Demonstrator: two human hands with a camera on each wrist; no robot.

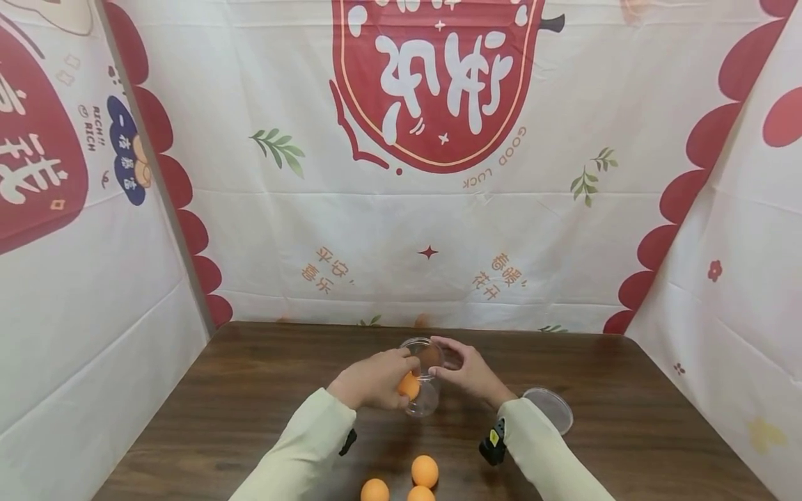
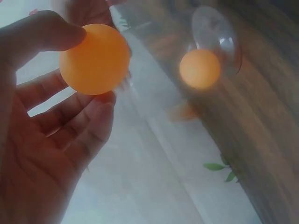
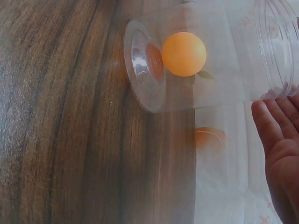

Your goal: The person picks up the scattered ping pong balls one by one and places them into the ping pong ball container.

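At 12 o'clock from clear round plastic jar (image 3: 205,93), can read print on white fabric backdrop (image 1: 388,216): "GOOD LUCK" by lower R curve of big red panel (image 1: 438,104) w/ lg white characters; in orange, "平安喜乐" betw. 10 and 11, "春暖花开" betw. 1 and 2. At 10 o'clock, "RICH!! RICH" beside dark-blue cloud shape (image 1: 127,153) marked "一夜暴富". Betw. 4 and 5, on black wrist device (image 1: 491,452), yellow label (image 1: 493,437) w/ print too small to read.

Pinching orange round ball (image 2: 95,59) w/ thumb and fingertips of L hand (image 1: 376,379), at 9 o'clock, just by jar. Gripping jar's ridged rim w/ R hand (image 1: 466,372) at 3 o'clock; w/ hands just apart. Mouth up, base down. In wrist views, another orange ball (image 3: 183,54) thru jar wall, nr base; can't tell if resting on it. At 6, three more orange balls (image 1: 425,472).

Betw. 3 and 4, clear round plastic lid (image 1: 548,410) on brown wood-grain table (image 1: 250,417), partly behind pale R sleeve (image 1: 545,459).

Edges: at 12, back edge nr jar, w/ short strip betw.; at 9, L edge well off, w/ wide stretch of wood; at 3, R edge past lid. Some room, too, betw. jar and front balls.
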